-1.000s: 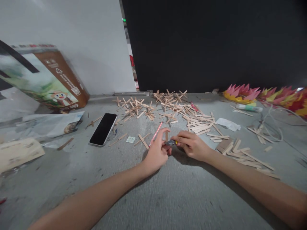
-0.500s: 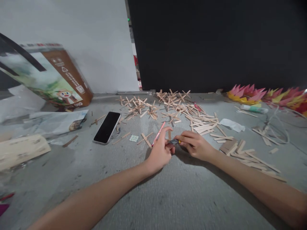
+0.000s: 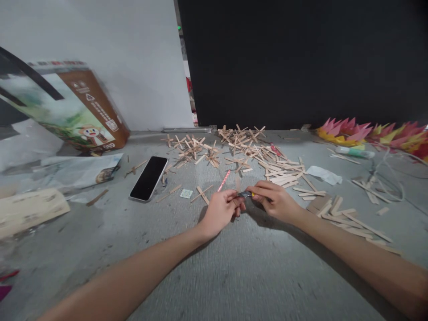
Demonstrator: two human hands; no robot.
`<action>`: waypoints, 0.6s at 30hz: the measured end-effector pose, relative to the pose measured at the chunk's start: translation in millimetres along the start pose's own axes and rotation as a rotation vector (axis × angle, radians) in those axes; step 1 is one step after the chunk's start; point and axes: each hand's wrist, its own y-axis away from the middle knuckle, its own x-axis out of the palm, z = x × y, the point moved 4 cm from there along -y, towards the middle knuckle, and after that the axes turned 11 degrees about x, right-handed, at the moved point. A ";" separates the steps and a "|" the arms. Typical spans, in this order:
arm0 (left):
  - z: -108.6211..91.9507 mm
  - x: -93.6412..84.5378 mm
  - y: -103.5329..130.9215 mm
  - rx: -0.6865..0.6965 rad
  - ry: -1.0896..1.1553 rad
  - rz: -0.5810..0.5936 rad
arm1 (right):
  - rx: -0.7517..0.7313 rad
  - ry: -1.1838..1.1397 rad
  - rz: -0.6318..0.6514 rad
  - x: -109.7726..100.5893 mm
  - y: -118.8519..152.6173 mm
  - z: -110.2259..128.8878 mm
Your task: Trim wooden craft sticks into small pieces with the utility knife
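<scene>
We see right hand (image 3: 274, 200) pinching small dark tool (image 3: 246, 194) with yellow part, over tabletop (image 3: 200, 276), between both hands. Left hand (image 3: 220, 211) has fingers curled at tool's other end; what they grasp, we cannot tell. Thin wooden stick (image 3: 237, 183), blurred, shows just beyond tool. Our worry: if tool is blade, as it seems, slip could cut left fingers, because they are so near. Too much pressure may split stick. Careless sweep could disturb crossed sticks (image 3: 201, 194) or striped straw (image 3: 224, 180).
</scene>
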 end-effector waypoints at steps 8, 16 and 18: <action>-4.6 -5.5 -0.8 -0.001 0.007 -0.007 | 0.000 0.000 -0.076 -5.5 -1.1 4.6; -4.4 -4.6 -1.4 0.040 -0.108 0.017 | 0.015 -0.041 -0.007 -2.5 -0.9 5.3; -4.3 -4.3 -1.1 0.046 -0.139 0.020 | 0.004 -0.048 0.006 -2.2 -1.0 6.6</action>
